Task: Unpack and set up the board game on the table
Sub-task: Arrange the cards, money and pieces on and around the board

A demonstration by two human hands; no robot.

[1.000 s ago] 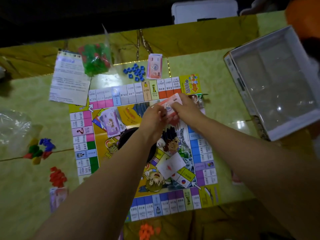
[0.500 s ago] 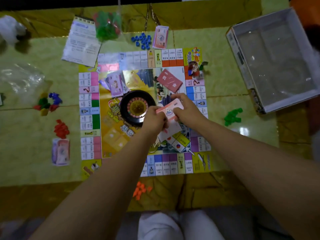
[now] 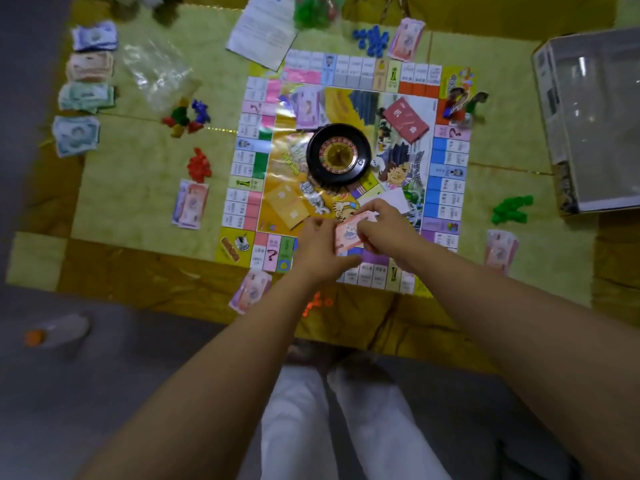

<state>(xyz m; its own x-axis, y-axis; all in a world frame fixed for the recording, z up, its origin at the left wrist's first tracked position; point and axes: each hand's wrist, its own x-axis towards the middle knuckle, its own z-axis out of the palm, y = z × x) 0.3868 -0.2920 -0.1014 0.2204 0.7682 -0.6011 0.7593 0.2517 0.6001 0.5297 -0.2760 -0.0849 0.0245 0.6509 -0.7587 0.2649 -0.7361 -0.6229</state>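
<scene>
Along the far left edge of the worktop (image 3: 138,188) four sorted bank stacks (image 3: 85,95) lie in a column, with an emptied plastic bag (image 3: 156,71) and a cluster of mixed pawns (image 3: 185,116) just beside them. Red houses (image 3: 199,164) and a small player's pile (image 3: 190,204) sit near the left border of the board (image 3: 242,209). The board lies open and flat in the middle of the worktop, a bright square ringed with coloured spaces. A black roulette wheel (image 3: 338,154) stands at its centre and a red card deck (image 3: 405,120) lies to the right of the wheel. Over the board's near edge, the left hand (image 3: 318,244) and right hand (image 3: 384,223) together pinch a thin wad of pink banknotes (image 3: 349,233), fingers curled round it from either side. The step looks like dealing starting money, with most of the set-up done. The next move likely calls for peeling off a note or two and laying them on one of the piles around the board, squared up. Further right are green houses (image 3: 510,209), another money pile (image 3: 500,249), and the open box (image 3: 550,109), which appears empty.
</scene>
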